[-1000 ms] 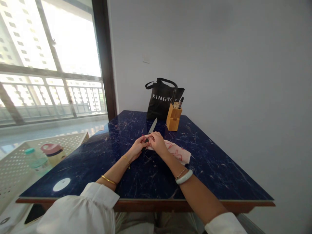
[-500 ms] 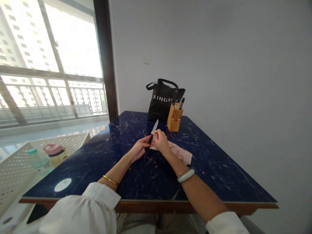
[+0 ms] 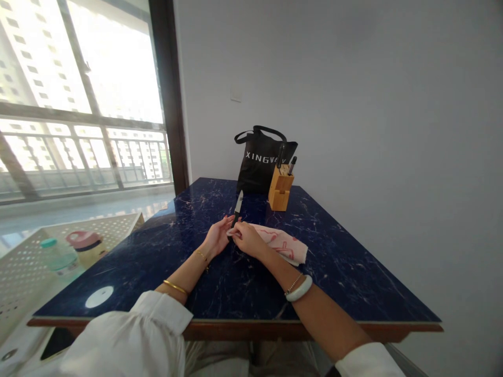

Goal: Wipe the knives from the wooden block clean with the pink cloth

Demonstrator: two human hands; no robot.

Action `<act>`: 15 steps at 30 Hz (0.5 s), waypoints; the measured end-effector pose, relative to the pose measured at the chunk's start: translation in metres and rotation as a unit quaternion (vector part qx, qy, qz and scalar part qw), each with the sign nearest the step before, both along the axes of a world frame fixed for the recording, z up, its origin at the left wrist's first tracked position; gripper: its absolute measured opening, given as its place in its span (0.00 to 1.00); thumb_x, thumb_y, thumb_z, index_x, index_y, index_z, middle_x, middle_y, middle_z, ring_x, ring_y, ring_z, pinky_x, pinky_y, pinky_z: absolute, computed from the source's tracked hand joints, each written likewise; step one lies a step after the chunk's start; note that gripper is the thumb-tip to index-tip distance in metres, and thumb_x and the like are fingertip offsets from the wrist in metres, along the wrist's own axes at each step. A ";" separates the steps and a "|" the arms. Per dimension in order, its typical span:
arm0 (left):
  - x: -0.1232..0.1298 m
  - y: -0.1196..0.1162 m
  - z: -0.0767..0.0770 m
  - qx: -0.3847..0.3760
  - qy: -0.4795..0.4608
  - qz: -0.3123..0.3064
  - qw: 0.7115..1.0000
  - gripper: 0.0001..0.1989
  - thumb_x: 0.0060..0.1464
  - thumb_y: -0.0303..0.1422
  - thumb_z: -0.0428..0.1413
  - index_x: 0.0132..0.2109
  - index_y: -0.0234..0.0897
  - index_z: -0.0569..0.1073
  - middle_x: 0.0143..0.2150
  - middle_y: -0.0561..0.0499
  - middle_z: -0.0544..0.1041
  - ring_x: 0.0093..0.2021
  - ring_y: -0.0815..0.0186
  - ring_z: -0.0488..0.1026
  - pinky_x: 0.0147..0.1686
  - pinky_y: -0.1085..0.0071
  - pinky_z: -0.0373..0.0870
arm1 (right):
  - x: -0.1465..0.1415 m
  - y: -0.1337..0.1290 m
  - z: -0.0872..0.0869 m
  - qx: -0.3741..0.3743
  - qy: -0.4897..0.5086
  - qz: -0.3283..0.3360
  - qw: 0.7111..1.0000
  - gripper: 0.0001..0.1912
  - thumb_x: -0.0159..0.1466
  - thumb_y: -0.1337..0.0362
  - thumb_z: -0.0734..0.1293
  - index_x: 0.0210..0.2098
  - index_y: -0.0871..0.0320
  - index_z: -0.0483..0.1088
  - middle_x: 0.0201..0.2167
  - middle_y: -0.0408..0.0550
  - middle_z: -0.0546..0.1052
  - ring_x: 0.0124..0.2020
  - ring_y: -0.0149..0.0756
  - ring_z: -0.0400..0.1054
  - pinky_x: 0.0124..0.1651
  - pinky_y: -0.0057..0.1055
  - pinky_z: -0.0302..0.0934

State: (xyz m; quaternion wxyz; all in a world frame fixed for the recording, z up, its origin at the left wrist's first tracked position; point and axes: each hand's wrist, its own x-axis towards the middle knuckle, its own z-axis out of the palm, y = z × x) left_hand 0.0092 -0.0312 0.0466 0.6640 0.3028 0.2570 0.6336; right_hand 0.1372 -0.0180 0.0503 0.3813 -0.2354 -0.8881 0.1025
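Fingers (image 3: 225, 228) curl inward on both hands at the middle of a blue marble table (image 3: 338, 277). At its far edge stands a black tote bag (image 3: 259, 162); a pink-patterned cloth (image 3: 282, 243) lies right of the right hand (image 3: 247, 240), with a wooden knife block (image 3: 280, 190) beyond it (two black handles (image 3: 286, 161) poking out). Pinched between that hand and the left hand (image 3: 217, 236), a kitchen knife (image 3: 237, 209) stands tilted, blade up, its dark handle gripped.

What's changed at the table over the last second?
The kitchen knife has swung leftward, its blade pointing away, held by the handle between the left hand and right hand. Both hands shifted left, away from the pink-patterned cloth. The cloth and wooden knife block stayed put.
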 end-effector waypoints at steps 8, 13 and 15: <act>0.008 0.001 -0.007 0.023 0.057 0.008 0.998 0.15 0.48 0.19 0.52 0.45 0.28 0.70 0.34 0.43 0.76 0.30 0.68 0.73 0.34 0.73 0.69 | 0.013 0.021 0.001 -0.028 0.114 -0.175 0.978 0.05 0.53 0.73 0.58 0.27 0.57 0.62 0.25 0.44 0.68 0.31 0.34 0.61 0.36 0.30 0.55; 0.013 -0.003 -0.007 0.029 0.136 -0.009 0.990 0.18 0.47 0.22 0.54 0.48 0.32 0.70 0.34 0.44 0.75 0.28 0.68 0.73 0.24 0.76 0.66 | 0.019 0.024 0.009 -0.012 0.170 -0.190 0.967 0.04 0.56 0.69 0.58 0.29 0.57 0.63 0.27 0.45 0.68 0.33 0.34 0.62 0.37 0.30 0.56; 0.014 -0.004 -0.006 0.032 0.167 -0.004 0.985 0.19 0.46 0.22 0.55 0.48 0.33 0.70 0.31 0.46 0.75 0.24 0.70 0.71 0.19 0.78 0.62 | 0.018 0.023 0.010 0.010 0.155 -0.160 0.975 0.04 0.57 0.69 0.58 0.29 0.57 0.63 0.28 0.45 0.69 0.34 0.34 0.61 0.39 0.30 0.56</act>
